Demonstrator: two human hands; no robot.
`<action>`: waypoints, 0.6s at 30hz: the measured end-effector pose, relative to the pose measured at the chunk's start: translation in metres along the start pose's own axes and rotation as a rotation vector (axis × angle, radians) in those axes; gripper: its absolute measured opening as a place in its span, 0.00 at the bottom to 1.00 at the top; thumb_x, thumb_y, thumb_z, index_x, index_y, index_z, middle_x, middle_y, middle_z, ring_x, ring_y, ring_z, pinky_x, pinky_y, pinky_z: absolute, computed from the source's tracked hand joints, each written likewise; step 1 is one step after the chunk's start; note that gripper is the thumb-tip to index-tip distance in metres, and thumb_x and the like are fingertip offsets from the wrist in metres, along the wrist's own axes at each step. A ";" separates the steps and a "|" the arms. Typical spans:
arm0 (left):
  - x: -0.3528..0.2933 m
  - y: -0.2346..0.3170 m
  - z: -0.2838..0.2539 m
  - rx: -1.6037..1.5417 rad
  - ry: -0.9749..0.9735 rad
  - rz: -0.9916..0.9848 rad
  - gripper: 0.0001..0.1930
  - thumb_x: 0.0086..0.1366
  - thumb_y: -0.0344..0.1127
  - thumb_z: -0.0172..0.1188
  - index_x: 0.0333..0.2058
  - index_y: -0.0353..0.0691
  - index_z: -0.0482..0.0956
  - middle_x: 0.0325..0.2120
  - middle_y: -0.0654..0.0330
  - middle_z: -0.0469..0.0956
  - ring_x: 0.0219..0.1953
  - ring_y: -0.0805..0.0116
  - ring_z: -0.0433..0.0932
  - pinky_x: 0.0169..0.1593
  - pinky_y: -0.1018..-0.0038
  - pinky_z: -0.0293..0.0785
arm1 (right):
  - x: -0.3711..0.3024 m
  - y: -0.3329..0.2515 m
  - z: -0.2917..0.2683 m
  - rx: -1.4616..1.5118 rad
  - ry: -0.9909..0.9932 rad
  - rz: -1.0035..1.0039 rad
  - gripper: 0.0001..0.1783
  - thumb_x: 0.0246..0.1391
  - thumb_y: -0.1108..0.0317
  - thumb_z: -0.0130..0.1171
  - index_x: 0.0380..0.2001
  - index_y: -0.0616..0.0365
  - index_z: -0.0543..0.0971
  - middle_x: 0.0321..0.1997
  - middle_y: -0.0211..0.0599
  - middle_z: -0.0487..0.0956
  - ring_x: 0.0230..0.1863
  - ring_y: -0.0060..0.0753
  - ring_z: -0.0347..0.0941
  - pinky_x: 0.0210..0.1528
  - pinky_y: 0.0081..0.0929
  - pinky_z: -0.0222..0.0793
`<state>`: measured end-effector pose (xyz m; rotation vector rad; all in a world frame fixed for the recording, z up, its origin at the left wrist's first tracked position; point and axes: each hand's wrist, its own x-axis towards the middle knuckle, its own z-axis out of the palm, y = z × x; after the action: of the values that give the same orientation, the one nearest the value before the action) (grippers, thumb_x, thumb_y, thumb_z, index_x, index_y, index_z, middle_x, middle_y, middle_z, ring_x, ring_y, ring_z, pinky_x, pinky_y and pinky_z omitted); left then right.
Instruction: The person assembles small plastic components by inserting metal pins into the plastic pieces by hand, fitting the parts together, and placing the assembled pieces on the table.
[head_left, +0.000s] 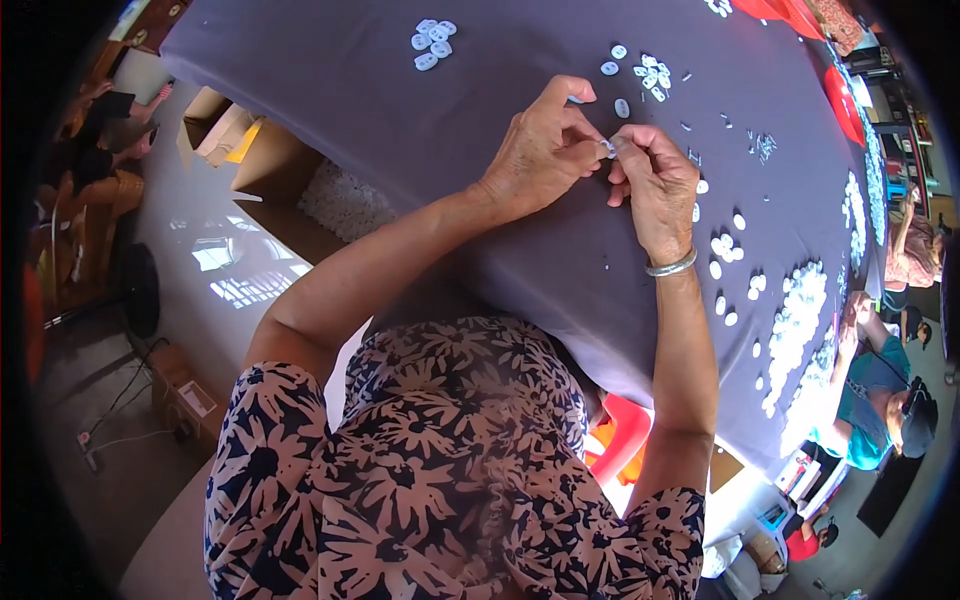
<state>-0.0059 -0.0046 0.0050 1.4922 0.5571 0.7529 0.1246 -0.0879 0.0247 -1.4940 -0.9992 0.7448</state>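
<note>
Both of my hands meet above the dark cloth, fingertips almost touching. My left hand (545,148) pinches one side of a small white plastic piece (607,149); its exact kind is too small to make out. Thumb and fingers of my right hand (655,178), below a silver bangle (671,264), close on the other side of it. By the curled left forefinger a bit of another pale piece (575,99) shows. Just beyond the hands lie loose white oval pieces with small dark marks, one of them a single oval (622,108), and a little heap of similar pieces (653,77).
Another group of white ovals (434,42) lies far left on the tablecloth (330,60). Tiny thin pins (763,147) are scattered to the right, near a large spread of white pieces (800,305). A cardboard box (290,190) of white pieces stands at left. A person in teal (868,420) sits at right.
</note>
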 end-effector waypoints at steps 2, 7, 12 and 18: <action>-0.001 0.001 -0.001 -0.014 -0.013 -0.009 0.23 0.60 0.26 0.59 0.50 0.33 0.59 0.27 0.58 0.78 0.29 0.75 0.77 0.35 0.80 0.76 | 0.000 -0.002 0.000 0.019 -0.016 -0.004 0.07 0.57 0.72 0.53 0.34 0.63 0.78 0.21 0.28 0.73 0.20 0.14 0.68 0.17 0.14 0.66; -0.001 0.000 -0.002 -0.036 -0.020 0.007 0.21 0.60 0.26 0.59 0.49 0.34 0.60 0.27 0.58 0.78 0.29 0.75 0.77 0.35 0.80 0.76 | 0.001 -0.002 -0.003 0.190 -0.023 0.067 0.10 0.58 0.70 0.49 0.33 0.64 0.78 0.26 0.31 0.75 0.21 0.17 0.69 0.18 0.16 0.70; 0.003 0.002 -0.006 -0.063 -0.019 0.012 0.19 0.61 0.25 0.58 0.48 0.34 0.62 0.28 0.58 0.78 0.30 0.74 0.77 0.34 0.79 0.77 | 0.004 -0.004 -0.006 0.258 0.006 0.092 0.11 0.58 0.69 0.47 0.34 0.65 0.77 0.27 0.34 0.75 0.21 0.18 0.69 0.18 0.16 0.69; 0.017 0.002 -0.029 -0.129 0.157 0.080 0.15 0.61 0.24 0.56 0.46 0.35 0.66 0.29 0.58 0.78 0.31 0.72 0.78 0.33 0.79 0.76 | 0.008 0.001 -0.018 0.036 0.097 0.023 0.09 0.59 0.67 0.52 0.35 0.61 0.78 0.26 0.30 0.76 0.20 0.14 0.67 0.18 0.14 0.66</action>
<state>-0.0161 0.0269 0.0078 1.3499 0.5588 0.9570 0.1441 -0.0889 0.0274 -1.4982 -0.8924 0.6966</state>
